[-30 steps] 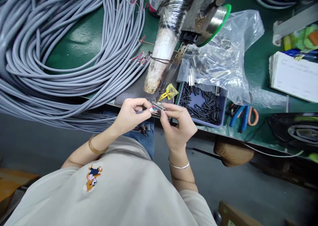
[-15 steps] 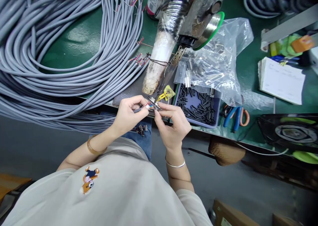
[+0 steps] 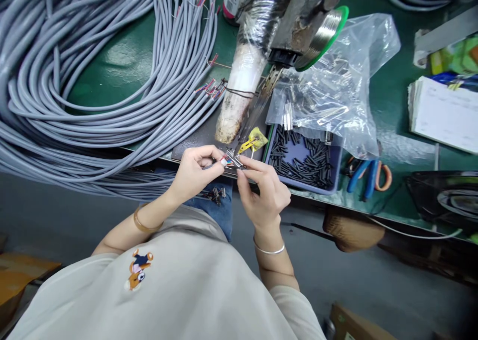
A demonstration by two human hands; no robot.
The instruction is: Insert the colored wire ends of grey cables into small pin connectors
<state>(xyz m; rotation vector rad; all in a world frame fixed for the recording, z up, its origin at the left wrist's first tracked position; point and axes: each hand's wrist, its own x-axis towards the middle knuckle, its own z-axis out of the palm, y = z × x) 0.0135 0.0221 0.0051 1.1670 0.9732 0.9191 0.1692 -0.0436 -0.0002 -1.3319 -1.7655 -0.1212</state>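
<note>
My left hand point(image 3: 197, 173) is closed in a pinch around the end of a grey cable, mostly covered by the fingers. Thin coloured wires point(image 3: 224, 158) stick out from its fingertips toward a small multi-pin connector point(image 3: 234, 159). My right hand point(image 3: 264, 188) pinches at the connector's right side, thumb and forefinger almost together. Just above the connector is the lower end of a soldering fixture point(image 3: 248, 123), beside a yellow clip-like piece point(image 3: 254, 140). Whether the wires touch the pins is too small to tell.
Bundled grey cables point(image 3: 123, 111) cover the left of the bench. A solder spool point(image 3: 326, 36) hangs above a plastic bag point(image 3: 332, 96) of metal parts. To the right are a bin point(image 3: 331, 186) of black tubes, blue-handled pliers point(image 3: 369, 179) and a paper pad point(image 3: 444, 113). Several connectors point(image 3: 216, 195) lie on my lap.
The view has shifted slightly, so the bench items on the right sit farther right. The connector now shows more clearly between my hands, and the fixture's tip appears lifted off it.
</note>
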